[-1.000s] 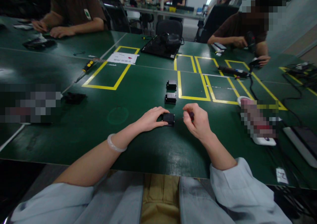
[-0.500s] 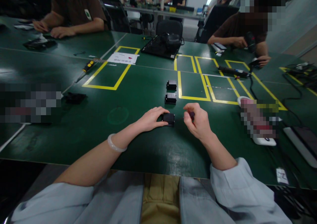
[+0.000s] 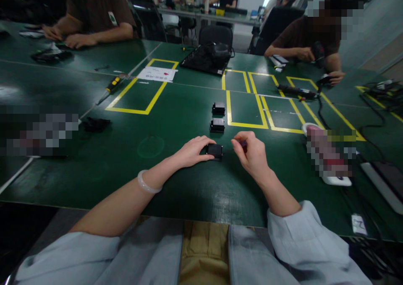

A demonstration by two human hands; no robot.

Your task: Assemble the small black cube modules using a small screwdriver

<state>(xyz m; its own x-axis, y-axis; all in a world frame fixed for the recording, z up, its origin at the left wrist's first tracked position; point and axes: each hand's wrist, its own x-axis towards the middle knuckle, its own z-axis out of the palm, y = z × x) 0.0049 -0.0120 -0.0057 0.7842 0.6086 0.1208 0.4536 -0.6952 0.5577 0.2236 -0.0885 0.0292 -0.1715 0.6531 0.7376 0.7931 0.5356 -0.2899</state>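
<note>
My left hand (image 3: pixel 195 151) grips a small black rectangular block (image 3: pixel 215 151) between thumb and fingers, and the block rests on the green table (image 3: pixel 185 192). To the right of it, my right hand (image 3: pixel 252 154) is closed in a pinch, thumb against the index finger. A small dark purplish thing (image 3: pixel 243 144) shows inside its curled fingers, too little of it to name. Beyond my left hand stand two similar black blocks in a line, the nearer block (image 3: pixel 217 125) and the farther block (image 3: pixel 218 108).
A screwdriver (image 3: pixel 108 90) and a paper sheet (image 3: pixel 156 74) lie left. Yellow tape frames (image 3: pixel 247 124) mark the table. An electric screwdriver (image 3: pixel 296 91) and a phone-like device (image 3: pixel 382 180) lie right. Co-workers (image 3: pixel 97 16) sit across; one person's hand (image 3: pixel 306 54) holds a dark tool.
My right thumb and index finger have drawn closer together, the hand shifting slightly. My left hand keeps its hold on the block, and the other blocks stay put.
</note>
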